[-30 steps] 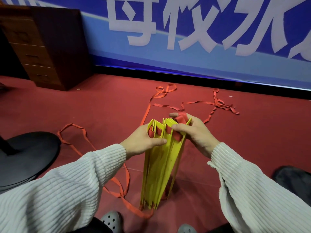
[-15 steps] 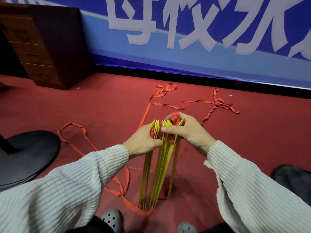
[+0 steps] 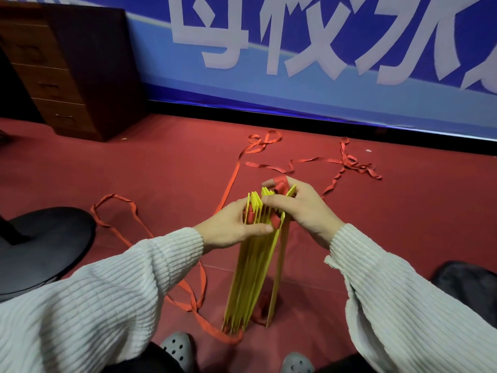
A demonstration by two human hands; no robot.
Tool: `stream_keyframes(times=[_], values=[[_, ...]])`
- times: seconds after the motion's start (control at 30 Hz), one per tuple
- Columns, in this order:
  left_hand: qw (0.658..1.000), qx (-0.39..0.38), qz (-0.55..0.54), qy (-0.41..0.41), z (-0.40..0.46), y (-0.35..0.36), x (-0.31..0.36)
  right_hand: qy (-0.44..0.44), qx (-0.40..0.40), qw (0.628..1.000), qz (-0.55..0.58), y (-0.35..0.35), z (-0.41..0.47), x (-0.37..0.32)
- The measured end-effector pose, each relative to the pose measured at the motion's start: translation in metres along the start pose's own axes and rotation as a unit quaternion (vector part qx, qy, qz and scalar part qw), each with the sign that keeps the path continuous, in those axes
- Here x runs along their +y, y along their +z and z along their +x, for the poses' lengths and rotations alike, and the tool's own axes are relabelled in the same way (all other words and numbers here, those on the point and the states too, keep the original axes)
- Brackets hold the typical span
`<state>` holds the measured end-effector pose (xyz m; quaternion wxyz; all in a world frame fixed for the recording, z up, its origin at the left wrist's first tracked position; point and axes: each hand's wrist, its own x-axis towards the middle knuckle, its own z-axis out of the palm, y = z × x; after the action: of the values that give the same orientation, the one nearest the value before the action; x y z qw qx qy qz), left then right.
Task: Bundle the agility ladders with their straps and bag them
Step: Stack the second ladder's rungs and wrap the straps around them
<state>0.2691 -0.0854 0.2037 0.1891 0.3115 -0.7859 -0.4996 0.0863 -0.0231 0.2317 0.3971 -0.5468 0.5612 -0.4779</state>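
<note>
- Behind the yellow rungs (image 3: pixel 252 267), along the far wall, hangs a blue banner (image 3: pixel 295 98) with large white characters; they are cut off at the top edge, so I cannot read them with confidence.
- No brand or label shows on the rungs or on the red strap (image 3: pixel 236 168).
- The rungs stand upright on the red carpet (image 3: pixel 403 224), gathered edge to edge in a fanned stack, their lower ends on the floor just ahead of two grey clogs (image 3: pixel 178 345).
- The left hand (image 3: pixel 231 224) grips the near side of the stack close to its top, thumb laid across the rungs, fingers curled round the far side.
- The right hand (image 3: pixel 301 208) pinches the top of the stack from the right, fingers curled over a fold of strap.
- Short loops of strap bulge between the rungs at the top.
- Beyond the rungs the loose strap trails over the carpet in tangled loops; left of them, another length curls back toward the clogs.
- Far left of the rungs lies a round black base (image 3: pixel 40 249) with a post.
- Behind that, against the wall, stands a dark wooden cabinet (image 3: pixel 70 68) with drawers.
- Right of the rungs, at the frame's edge, sits a dark object (image 3: pixel 470 289) that I cannot identify.
- White ribbed sleeves (image 3: pixel 107 297) hide the nearest floor.
</note>
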Motion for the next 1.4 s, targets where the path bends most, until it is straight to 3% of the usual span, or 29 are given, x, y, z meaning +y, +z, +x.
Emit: stream_keyframes(times=[0.17,0.4,0.57,0.67,1.0,1.13,1.27,1.4], values=[[0.999,0.046,0.028,0.009,-0.001,0.001,-0.01,0.01,-0.097,0.995,0.029,-0.001,-0.003,0.001],[0.999,0.032,-0.011,0.026,-0.002,-0.001,-0.001,0.004,-0.029,1.0,0.008,0.006,-0.002,-0.005],[0.996,0.074,-0.036,0.019,-0.003,-0.003,-0.004,0.006,-0.078,0.997,-0.017,-0.006,-0.005,-0.003],[0.995,0.085,-0.05,-0.001,-0.001,-0.005,-0.007,-0.008,-0.069,0.997,-0.03,-0.003,-0.003,-0.001],[0.99,0.056,-0.128,-0.026,-0.001,-0.005,-0.005,0.025,-0.022,0.998,0.047,-0.008,0.001,0.009],[0.988,0.094,-0.121,-0.017,0.004,-0.001,-0.007,0.003,0.019,0.999,0.047,-0.007,0.001,0.009],[0.992,0.044,-0.117,-0.023,0.0,-0.004,-0.005,-0.004,-0.051,0.997,0.051,0.0,-0.001,0.006],[0.992,0.02,-0.118,-0.034,-0.001,-0.008,-0.007,-0.002,-0.04,0.998,0.051,0.001,-0.001,0.008]])
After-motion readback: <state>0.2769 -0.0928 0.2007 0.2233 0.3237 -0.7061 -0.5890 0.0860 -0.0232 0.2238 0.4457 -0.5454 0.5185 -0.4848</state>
